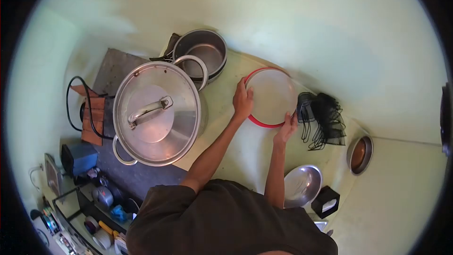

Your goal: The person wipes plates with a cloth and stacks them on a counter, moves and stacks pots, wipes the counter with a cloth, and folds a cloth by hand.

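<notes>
A round, pale lid or shallow dish [272, 95] with a red rim is held over the pale counter by both hands. My left hand [242, 100] grips its left edge, with the thumb on the upper face. At the lower right edge, my right hand [286, 128] closes on the rim, its fingertips partly hidden. A heap of black mesh pieces [322, 119] lies just right of the dish. To the left stands a large steel pot with its lid on [156, 113], and behind that is a smaller open pot [204, 49].
A steel bowl [303, 185] and a black box [325, 202] are near my right forearm. Farther right is an oval metal bowl [360, 155]. Bricks [93, 118] with a black hose stand at the left, above a rack of kitchenware [89, 217].
</notes>
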`<state>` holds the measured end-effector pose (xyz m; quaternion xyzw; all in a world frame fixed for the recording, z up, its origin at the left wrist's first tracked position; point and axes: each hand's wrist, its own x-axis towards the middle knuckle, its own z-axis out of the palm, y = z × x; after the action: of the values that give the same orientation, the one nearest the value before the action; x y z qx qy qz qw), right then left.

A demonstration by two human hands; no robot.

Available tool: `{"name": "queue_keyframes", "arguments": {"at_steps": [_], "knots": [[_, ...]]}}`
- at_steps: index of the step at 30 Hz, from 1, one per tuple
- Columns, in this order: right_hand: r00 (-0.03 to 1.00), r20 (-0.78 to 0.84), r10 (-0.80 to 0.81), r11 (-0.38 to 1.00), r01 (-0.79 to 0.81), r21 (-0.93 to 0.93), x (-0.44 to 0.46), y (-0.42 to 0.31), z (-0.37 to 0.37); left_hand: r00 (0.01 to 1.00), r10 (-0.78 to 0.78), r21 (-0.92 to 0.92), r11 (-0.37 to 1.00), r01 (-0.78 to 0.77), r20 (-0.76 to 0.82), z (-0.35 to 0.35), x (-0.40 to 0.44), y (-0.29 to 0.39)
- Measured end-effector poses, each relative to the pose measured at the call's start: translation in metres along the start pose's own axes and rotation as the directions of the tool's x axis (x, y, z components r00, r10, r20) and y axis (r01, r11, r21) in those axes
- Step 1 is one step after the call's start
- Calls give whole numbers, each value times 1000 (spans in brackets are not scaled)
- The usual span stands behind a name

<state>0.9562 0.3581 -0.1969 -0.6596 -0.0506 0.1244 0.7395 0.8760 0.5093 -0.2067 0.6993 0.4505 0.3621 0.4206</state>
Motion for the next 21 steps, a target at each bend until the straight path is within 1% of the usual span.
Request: {"name": "queue_keyframes", "arguments": {"at_steps": [1,3,4,6,9,10,13,15,16,18,19,20,21], "knots": [[1000,0,-21,1000,21,8,0,-4,4,1000,-20,18,1000,21,-13,2,3,6],[999,-33,19,1000,-20,-14,3,1,3,997,-64,47,997,65,-31,7,3,13],[998,-54,34,999,-35,-23,5,3,1,997,-68,57,996,70,-39,9,2,13],[997,-74,9,998,-14,-66,8,10,-1,997,-60,74,995,63,-54,8,3,14],[996,-87,3,998,-8,-62,10,23,-2,990,-137,66,989,134,34,4,6,18],[996,-85,8,998,-13,-58,11,29,-9,991,-119,37,992,117,56,4,5,16],[994,-37,-104,994,105,36,12,41,-16,994,-70,-57,996,74,81,-1,4,4],[998,-31,47,990,-43,131,-6,22,-16,996,-62,-126,990,69,61,-6,-5,-4],[992,-18,126,977,-121,173,-16,14,-15,1000,-15,-86,996,17,26,-15,-22,-6],[985,13,174,979,-175,109,-41,14,-24,993,-75,-61,995,81,88,-40,-65,-10],[981,31,193,978,-195,79,-50,19,-27,977,-131,-12,991,135,170,-64,-89,-1],[983,56,175,982,-178,63,-62,28,-32,949,-192,36,981,190,249,-94,-116,5],[984,86,154,987,-158,42,-73,38,-38,936,-169,-47,980,192,308,-119,-139,-4]]}}
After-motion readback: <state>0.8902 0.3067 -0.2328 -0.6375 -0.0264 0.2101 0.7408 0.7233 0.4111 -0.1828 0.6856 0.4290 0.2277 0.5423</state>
